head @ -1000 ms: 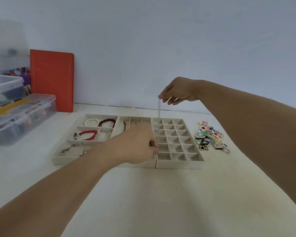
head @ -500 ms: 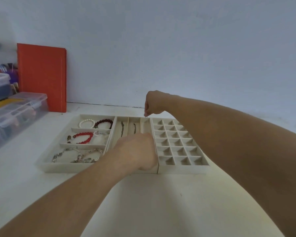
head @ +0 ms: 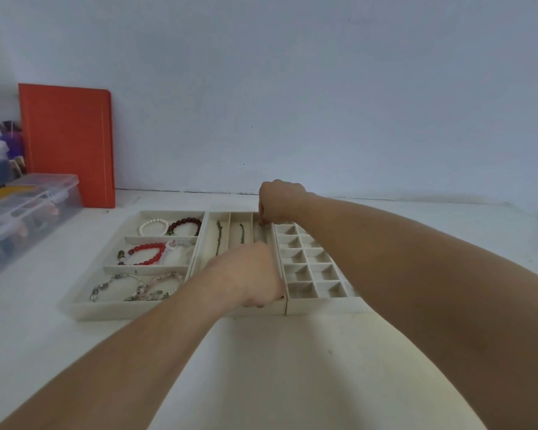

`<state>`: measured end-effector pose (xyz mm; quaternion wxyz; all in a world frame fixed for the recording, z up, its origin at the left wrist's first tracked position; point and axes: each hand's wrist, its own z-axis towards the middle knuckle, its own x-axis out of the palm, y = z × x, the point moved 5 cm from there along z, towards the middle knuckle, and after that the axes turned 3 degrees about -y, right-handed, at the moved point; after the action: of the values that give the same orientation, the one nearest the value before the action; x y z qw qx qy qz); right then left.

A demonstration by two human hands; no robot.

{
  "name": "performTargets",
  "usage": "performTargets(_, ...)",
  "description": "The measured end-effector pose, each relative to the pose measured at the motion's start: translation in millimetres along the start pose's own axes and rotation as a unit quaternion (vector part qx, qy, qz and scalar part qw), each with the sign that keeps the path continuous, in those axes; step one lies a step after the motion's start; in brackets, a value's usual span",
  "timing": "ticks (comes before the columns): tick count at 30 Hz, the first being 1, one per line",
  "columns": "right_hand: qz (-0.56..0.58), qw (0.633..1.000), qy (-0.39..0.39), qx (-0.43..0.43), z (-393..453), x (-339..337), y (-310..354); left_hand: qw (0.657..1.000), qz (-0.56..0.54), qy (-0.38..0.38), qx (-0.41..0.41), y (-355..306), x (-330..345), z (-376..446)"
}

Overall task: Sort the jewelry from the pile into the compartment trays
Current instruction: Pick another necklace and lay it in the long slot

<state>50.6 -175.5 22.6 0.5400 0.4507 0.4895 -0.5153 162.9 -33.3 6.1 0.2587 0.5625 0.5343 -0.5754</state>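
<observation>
Both hands curl over the slotted tray (head: 213,259): right (head: 278,201) far end, left (head: 257,276) near; necklace unseen.

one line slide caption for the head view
Both hands lay a thin chain into the middle tray's rightmost slot.

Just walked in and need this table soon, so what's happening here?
A person is sorting jewelry into beige compartment trays. The right hand is at the far end of the middle tray's rightmost long slot, fingers curled as if pinching a thin chain, which is too fine to make out. The left hand is at the near end. Beaded bracelets fill the left tray; the small-celled grid tray looks empty.
</observation>
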Motion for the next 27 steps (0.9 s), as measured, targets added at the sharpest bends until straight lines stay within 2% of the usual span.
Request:
performTargets(9,-0.03,0.999,-0.041,0.011,1.5,2.1,2.2,1.0,0.002,-0.025,-0.018,-0.5,-0.4,-1.4)
performTargets(18,-0.047,0.997,-0.068,0.009,-2.9,-3.6,0.7,1.0,-0.005,-0.01,-0.027,-0.9,-1.8,-4.3)
performTargets(22,-0.013,0.998,-0.065,0.024,-2.8,-20.3,0.0,1.0,-0.008,0.0,-0.02,-1.9,-2.5,-6.1)
performTargets(27,0.0,0.997,-0.018,0.073,-7.6,-12.7,-3.7,0.999,0.015,-0.021,-0.024,-1.7,-5.0,-5.7)
